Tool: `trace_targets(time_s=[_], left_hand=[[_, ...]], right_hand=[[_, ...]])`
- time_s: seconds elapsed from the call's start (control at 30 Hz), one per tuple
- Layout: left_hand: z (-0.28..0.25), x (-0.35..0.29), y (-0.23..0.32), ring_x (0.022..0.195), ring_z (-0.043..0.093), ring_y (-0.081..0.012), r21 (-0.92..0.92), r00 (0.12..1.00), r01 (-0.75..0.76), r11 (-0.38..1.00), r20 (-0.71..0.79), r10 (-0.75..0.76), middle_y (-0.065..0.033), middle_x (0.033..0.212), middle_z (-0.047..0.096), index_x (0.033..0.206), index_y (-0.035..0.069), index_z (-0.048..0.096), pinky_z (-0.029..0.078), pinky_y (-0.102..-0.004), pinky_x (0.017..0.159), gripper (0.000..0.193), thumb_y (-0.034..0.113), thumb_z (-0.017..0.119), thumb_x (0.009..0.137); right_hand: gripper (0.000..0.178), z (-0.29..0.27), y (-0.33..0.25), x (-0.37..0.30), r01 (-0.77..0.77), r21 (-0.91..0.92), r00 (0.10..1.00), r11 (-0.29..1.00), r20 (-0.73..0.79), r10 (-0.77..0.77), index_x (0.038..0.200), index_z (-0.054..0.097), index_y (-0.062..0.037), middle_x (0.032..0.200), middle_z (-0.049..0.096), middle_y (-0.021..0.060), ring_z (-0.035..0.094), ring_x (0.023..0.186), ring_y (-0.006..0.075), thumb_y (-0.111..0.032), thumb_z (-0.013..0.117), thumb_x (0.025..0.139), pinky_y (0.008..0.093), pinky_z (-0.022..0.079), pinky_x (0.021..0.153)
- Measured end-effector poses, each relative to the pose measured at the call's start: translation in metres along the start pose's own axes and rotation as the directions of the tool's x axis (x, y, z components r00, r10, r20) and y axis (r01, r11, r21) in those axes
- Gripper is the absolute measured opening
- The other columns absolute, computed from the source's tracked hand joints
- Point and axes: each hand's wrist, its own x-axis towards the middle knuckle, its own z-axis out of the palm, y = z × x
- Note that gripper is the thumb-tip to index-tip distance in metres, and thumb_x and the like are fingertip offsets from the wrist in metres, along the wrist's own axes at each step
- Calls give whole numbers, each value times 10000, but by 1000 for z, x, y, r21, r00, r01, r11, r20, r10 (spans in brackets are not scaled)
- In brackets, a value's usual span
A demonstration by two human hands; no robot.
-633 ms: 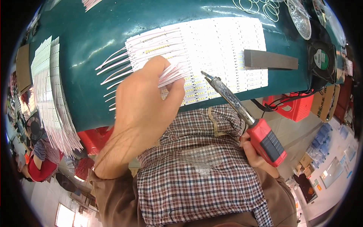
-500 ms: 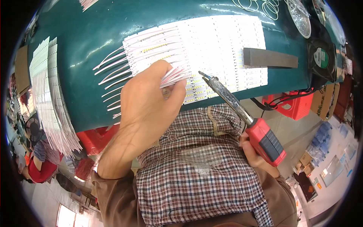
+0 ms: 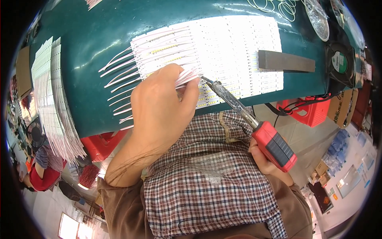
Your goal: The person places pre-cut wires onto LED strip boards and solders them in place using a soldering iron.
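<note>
A bundle of thin white and pink wires is pinched in my left hand, over a panel of white LED strip boards. My right hand grips a soldering iron by its red and black handle. The iron's dark tip meets the board right beside the wire ends at my left fingertips; whether it touches a wire is too small to tell. Along the panel's left part, several wires lie across the boards, their loose ends hanging past the left edge.
A dark grey bar lies across the panel's right part. Beyond it stand a black fan and a clear dish. More wired strips hang over the green table's left end. Red stools stand below; a person sits at far left.
The soldering iron has moved left, bringing its tip up to the wire ends. My left hand has shifted slightly right with the wires.
</note>
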Motion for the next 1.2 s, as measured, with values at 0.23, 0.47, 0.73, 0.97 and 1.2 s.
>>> trace_targets(time_s=[0.23,0.47,0.73,0.97,1.2], left_hand=[[1,0,0,514,522,-181,23,1000,-10,1000,-5,10,-110,677,632,821,-7,645,400,-327,510,193,155,745,852],[1,1,0,527,540,-194,40,999,-34,999,-12,34,-115,691,644,826,-6,649,410,-330,521,183,147,747,844],[-1,0,0,524,538,-168,11,1000,-5,1000,9,4,-98,697,661,841,-10,666,414,-319,519,179,148,750,840],[1,1,0,551,558,-193,40,999,-32,999,5,32,-108,709,656,837,-12,650,430,-327,533,187,143,754,831],[2,-1,0,564,573,-212,40,1000,-21,999,-6,21,-117,715,656,832,-12,643,444,-335,542,192,145,754,829]], right_hand=[[246,0,0,5,19,15,999,1000,29,-19,912,659,31,794,657,153,677,657,296,-41,760,700,340,548,586],[260,1,4,-4,44,0,998,999,-47,-44,915,657,49,792,655,156,667,637,284,-29,754,686,331,543,576],[276,0,3,-3,39,40,999,998,-16,-38,928,658,56,798,660,158,672,645,285,-33,759,687,330,544,574],[280,0,-1,-1,3,13,999,1000,-35,-3,937,655,53,800,661,160,676,649,289,-32,758,691,329,548,584],[244,-1,6,-12,-15,40,1000,999,-7,15,928,643,30,808,657,156,665,652,279,-40,744,717,328,540,584]])
